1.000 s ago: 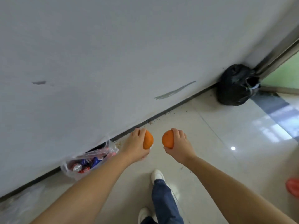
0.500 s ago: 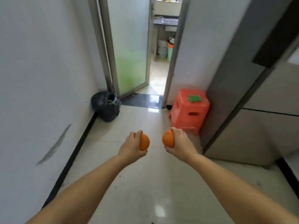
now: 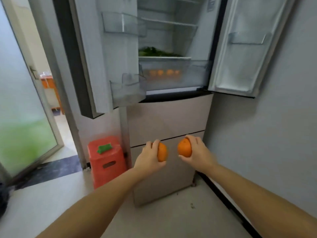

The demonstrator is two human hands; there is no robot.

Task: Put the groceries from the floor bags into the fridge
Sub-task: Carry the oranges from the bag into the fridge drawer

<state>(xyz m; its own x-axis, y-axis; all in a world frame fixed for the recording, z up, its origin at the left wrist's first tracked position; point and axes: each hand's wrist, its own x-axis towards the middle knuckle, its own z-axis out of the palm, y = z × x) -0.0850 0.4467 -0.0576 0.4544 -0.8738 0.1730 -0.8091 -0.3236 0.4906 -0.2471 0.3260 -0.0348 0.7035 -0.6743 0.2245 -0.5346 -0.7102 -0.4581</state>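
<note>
My left hand (image 3: 148,156) grips an orange (image 3: 162,152) and my right hand (image 3: 197,150) grips a second orange (image 3: 184,148). Both are held side by side in front of the fridge's lower drawers (image 3: 164,122). The fridge (image 3: 171,48) stands ahead with both upper doors swung open. Its clear crisper drawer (image 3: 188,74) holds several oranges (image 3: 163,73). Green leafy vegetables (image 3: 154,52) lie on the shelf above the drawer. The floor bags are out of view.
A red plastic stool (image 3: 106,160) with a green item on top stands left of the fridge. A frosted glass door (image 3: 22,103) is open at the far left. A grey wall (image 3: 274,134) closes the right side. A black bag (image 3: 3,194) shows at the left edge.
My view has swung right, from the wall and floor bags past the doorway to the open fridge. Both hands have kept their oranges in front of me.
</note>
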